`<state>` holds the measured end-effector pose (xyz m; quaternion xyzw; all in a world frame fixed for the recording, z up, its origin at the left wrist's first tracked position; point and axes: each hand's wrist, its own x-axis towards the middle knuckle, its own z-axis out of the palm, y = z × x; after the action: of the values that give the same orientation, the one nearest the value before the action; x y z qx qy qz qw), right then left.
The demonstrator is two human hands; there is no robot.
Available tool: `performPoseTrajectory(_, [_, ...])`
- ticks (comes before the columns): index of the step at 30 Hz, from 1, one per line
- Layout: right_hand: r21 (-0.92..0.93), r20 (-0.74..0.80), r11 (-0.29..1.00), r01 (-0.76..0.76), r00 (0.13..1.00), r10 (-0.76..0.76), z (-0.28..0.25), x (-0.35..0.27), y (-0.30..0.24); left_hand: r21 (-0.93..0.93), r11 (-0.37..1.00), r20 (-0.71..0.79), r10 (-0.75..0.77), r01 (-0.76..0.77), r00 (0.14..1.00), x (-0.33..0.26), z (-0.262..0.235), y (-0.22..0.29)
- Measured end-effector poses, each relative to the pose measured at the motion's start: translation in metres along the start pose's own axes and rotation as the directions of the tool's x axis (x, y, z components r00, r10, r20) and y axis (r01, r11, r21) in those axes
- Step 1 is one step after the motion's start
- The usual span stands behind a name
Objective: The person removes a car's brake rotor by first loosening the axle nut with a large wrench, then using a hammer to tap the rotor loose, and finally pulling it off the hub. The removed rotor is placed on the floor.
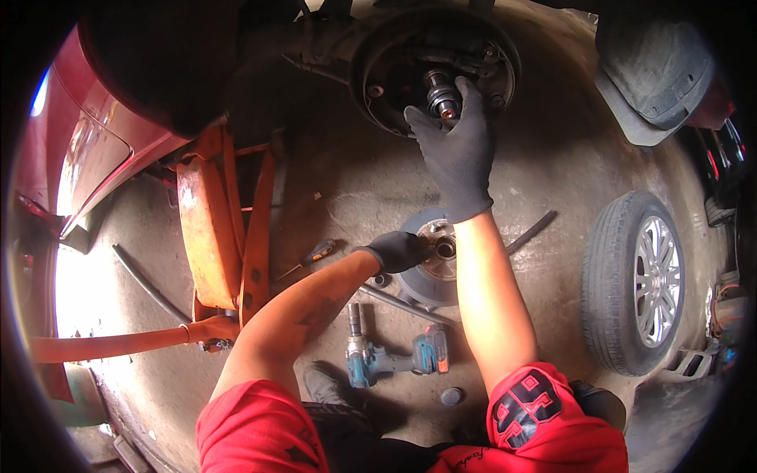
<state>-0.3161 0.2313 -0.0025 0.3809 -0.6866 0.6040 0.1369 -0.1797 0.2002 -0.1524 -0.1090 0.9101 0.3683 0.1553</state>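
My right hand [456,150], in a dark grey glove, reaches up to a wheel spindle [443,96] in the middle of a round brake backing plate [377,91]. Its thumb and fingers are spread on either side of the spindle's shiny end; whether they touch it I cannot tell. Lower down, my gloved left hand [397,251] is closed at a brake drum [426,290] on the floor. Its curled fingertips meet the drum's hub, beside the round centre bore, and are partly hidden. My right forearm covers the drum's right side.
An orange floor jack [206,232] stands left, below the red car body [102,134]. A teal impact wrench [386,361], a screwdriver [315,254] and a dark hose [150,284] lie on the floor. At right stands a wheel with a tyre [613,292].
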Motion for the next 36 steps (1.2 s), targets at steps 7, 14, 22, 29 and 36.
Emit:
performPoseTrajectory(7, [-0.026, -0.058, 0.998, 0.055, 0.997, -0.057, 0.007, 0.002, -0.001, 0.035, 0.999, 0.052, -0.015, 0.013, 0.999, 0.0, -0.004, 0.003])
performPoseTrajectory(14, [0.028, -0.045, 1.0, 0.011, 0.999, -0.01, 0.004, 0.006, 0.0, 0.031, 1.0, 0.029, 0.002, -0.003, 1.0, 0.001, -0.001, -0.002])
performPoseTrajectory(22, [0.031, -0.117, 1.0, -0.002, 0.993, 0.006, 0.009, 0.008, -0.002, 0.012, 1.0, 0.008, 0.026, -0.026, 1.0, 0.003, 0.001, -0.007])
performPoseTrajectory(29, [0.079, -0.089, 0.994, -0.081, 0.992, 0.088, 0.004, 0.007, -0.009, -0.012, 1.0, 0.016, -0.016, 0.017, 1.0, -0.004, -0.007, 0.002])
performPoseTrajectory(36, [0.332, -0.082, 0.913, -0.237, 0.957, 0.278, -0.013, -0.036, 0.007, -0.009, 0.999, -0.021, 0.043, -0.043, 0.999, 0.004, 0.006, -0.015])
